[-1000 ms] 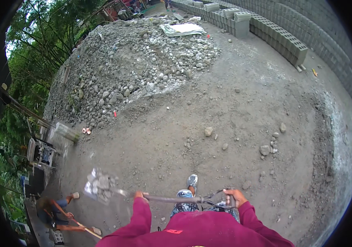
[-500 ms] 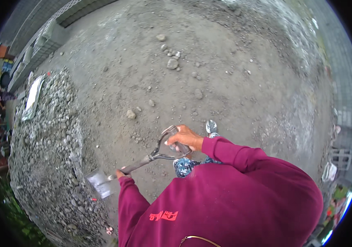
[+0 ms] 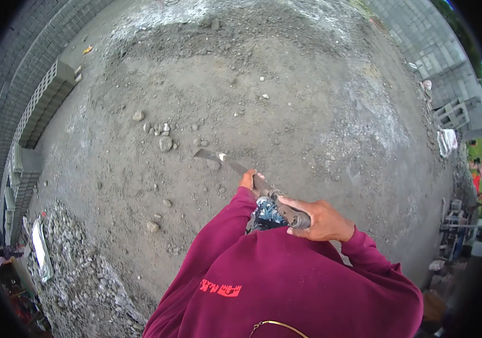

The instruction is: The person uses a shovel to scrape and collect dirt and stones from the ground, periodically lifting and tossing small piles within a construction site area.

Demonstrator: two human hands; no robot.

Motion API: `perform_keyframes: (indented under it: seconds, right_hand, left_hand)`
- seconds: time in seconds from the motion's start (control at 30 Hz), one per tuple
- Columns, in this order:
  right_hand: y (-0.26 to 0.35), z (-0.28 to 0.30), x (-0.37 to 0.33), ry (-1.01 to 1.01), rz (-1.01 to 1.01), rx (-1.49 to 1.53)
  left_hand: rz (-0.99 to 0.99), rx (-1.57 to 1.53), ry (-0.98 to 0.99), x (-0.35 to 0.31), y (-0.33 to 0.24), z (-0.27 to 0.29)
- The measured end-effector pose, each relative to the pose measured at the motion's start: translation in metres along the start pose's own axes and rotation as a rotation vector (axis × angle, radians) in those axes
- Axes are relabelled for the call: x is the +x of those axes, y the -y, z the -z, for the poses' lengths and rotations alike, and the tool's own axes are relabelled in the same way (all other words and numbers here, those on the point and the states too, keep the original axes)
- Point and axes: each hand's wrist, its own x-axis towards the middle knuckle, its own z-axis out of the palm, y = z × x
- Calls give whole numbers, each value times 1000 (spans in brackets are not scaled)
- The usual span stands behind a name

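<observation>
A shovel (image 3: 235, 164) slants across the front of my body, its blade up and away to the left and its handle end close to my waist. My left hand (image 3: 250, 179) is wrapped round the shaft just below the blade. At the near end, my right hand (image 3: 323, 219) is closed on the grip, which is seen nearly edge-on. The blade appears thin, turned on its side, above the dirt ground beside a small stone (image 3: 213, 164). Part of the shaft passes in front of my patterned trouser leg (image 3: 269, 213).
Several loose stones (image 3: 165, 144) lie on the dirt ahead. A gravel heap (image 3: 83, 281) with a pale sheet (image 3: 41, 250) is at the lower left. Stacked hollow blocks (image 3: 46, 101) line the far left; more blocks (image 3: 453, 114) and a white sack (image 3: 447, 142) sit at right.
The view has turned to the right, away from the gravel heap. The shovel's blade has swung from the lower left to up ahead, both hands still holding it.
</observation>
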Motion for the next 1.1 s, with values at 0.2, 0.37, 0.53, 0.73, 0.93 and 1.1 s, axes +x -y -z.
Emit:
perform_keyframes:
  seconds: [0.2,0.37,0.53,0.73,0.93,1.1]
  right_hand:
    - [-60,3,96,-238,-100,-352]
    - [-146,26,282,-297,-97,-715]
    - [-274,46,435,-309,-397,-742]
    - [-175,-50,518,-243,-506,-482]
    - [0,-109,478,-259,-574,-180]
    - [119,-104,470,-18,-538,-222]
  left_hand:
    - [79,375,518,14,-86,-127]
    - [-68,610,502,27,-181,-151]
    - [52,655,401,51,-274,-53]
    - [85,478,-236,43,-451,181]
    - [162,679,-312,90,-514,193]
    - [596,569,106,123,-421,42]
